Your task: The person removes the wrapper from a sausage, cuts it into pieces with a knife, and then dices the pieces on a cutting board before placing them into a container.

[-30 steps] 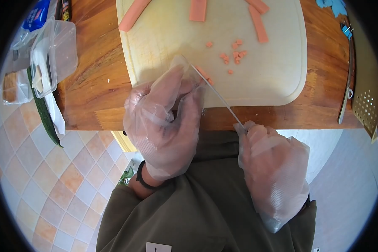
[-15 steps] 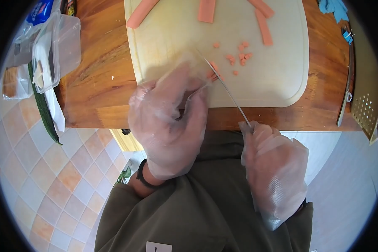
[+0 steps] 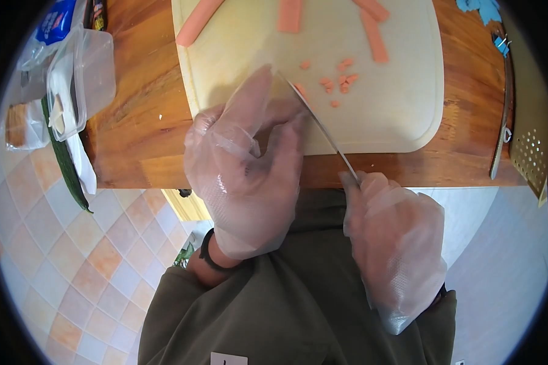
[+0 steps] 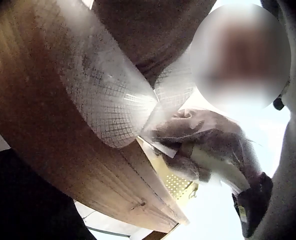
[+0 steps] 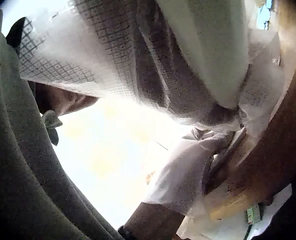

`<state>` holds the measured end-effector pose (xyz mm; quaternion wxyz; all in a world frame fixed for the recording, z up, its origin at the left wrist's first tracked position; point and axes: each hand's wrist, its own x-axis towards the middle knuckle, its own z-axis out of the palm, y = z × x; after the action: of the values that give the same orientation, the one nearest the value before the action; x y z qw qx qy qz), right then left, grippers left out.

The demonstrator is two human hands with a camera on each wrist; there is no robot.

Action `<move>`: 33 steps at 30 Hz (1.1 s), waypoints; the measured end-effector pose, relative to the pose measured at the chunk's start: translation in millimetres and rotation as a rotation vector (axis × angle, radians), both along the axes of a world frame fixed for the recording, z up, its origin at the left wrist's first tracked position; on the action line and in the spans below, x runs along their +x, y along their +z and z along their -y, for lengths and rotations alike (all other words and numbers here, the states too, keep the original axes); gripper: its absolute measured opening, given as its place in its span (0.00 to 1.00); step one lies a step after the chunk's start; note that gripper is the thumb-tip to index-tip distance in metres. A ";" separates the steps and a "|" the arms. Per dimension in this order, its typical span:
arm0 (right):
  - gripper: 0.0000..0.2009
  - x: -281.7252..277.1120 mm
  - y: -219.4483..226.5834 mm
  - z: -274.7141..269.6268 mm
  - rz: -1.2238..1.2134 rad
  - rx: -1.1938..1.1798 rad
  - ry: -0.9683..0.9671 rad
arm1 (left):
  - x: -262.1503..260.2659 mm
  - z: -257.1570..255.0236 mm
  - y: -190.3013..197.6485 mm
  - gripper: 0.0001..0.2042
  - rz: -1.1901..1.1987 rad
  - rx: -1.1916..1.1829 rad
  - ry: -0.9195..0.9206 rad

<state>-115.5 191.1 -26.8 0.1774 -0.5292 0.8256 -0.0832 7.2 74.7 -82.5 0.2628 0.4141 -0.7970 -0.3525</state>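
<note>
Both hands wear clear plastic gloves. My left hand (image 3: 243, 176) bends over the near part of a cream cutting board (image 3: 396, 131), its curled fingers holding a carrot strip (image 3: 301, 91) that they mostly hide. Close against those fingertips, the knife blade (image 3: 323, 129) slants across the strip. My right hand (image 3: 399, 243) grips the knife by its pale handle (image 5: 213, 50), in front of the table edge. Small carrot cubes (image 3: 345, 82) lie to the right of the blade. Longer carrot pieces (image 3: 374, 36) rest farther up the board.
On the left are a clear plastic container (image 3: 94, 73), a cucumber (image 3: 67, 164) hanging over the table edge, and a blue packet (image 3: 56, 21). At right stand a perforated gold-coloured rack (image 3: 530, 152) and a blue cloth (image 3: 481, 7). Wooden tabletop (image 3: 140, 121) surrounds the board.
The left hand has shifted slightly up the board. The knife has moved a little to the right and its blade shows more of its flat side. The view itself swayed slightly.
</note>
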 end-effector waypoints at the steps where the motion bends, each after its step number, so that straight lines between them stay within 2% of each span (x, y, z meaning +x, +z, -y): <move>1: 0.13 -1.2 0.1 1.2 -0.004 -0.032 0.016 | -0.4 -0.1 -0.8 0.28 -0.002 -0.001 -0.003; 5: 0.14 1.2 3.7 2.8 -0.142 0.097 0.018 | 0.8 0.8 -1.0 0.28 0.002 -0.022 -0.010; 7: 0.15 -2.3 4.4 -0.3 0.062 -0.002 -0.053 | 0.1 1.4 -3.4 0.27 0.005 -0.002 -0.004; 9: 0.16 -4.1 3.7 -2.4 0.057 -0.012 -0.050 | -1.9 3.3 -10.8 0.27 -0.048 -0.159 0.039; 11: 0.16 -3.7 3.2 -3.8 0.053 -0.019 -0.052 | 0.8 6.4 -12.2 0.27 -0.065 -0.161 0.017; 13: 0.17 -2.5 2.8 -4.7 -0.085 -0.018 0.001 | 2.3 7.1 -13.9 0.27 -0.080 -0.162 -0.003; 17: 0.17 -2.5 1.6 -4.5 -0.074 -0.042 0.017 | 2.9 6.9 -14.8 0.25 -0.132 -0.157 0.000; 19: 0.16 -1.5 3.7 -3.1 0.023 -0.043 -0.025 | 4.0 7.1 -11.2 0.25 -0.118 -0.190 -0.005; 21: 0.16 -2.7 3.4 -3.9 0.047 -0.048 -0.020 | 7.2 6.5 -4.1 0.24 -0.125 -0.051 0.030; 25: 0.15 -1.2 -0.1 -3.6 0.013 -0.067 -0.009 | 8.5 4.3 -5.8 0.21 -0.186 -0.052 0.031; 27: 0.15 0.1 0.4 -3.3 0.034 -0.063 -0.018 | 5.7 -1.5 -4.0 0.21 -0.389 0.080 0.135; 31: 0.16 2.1 1.2 -2.5 0.043 -0.076 -0.027 | 6.6 -3.3 0.6 0.22 -0.446 0.152 0.164; 33: 0.16 2.3 1.4 -1.7 0.052 -0.064 -0.026 | 7.1 -4.9 2.0 0.24 -0.535 0.260 0.195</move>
<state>-113.2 192.8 -25.4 0.1808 -0.5216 0.8243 -0.1257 14.3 79.7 -80.5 0.4405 0.4113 -0.6044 -0.5210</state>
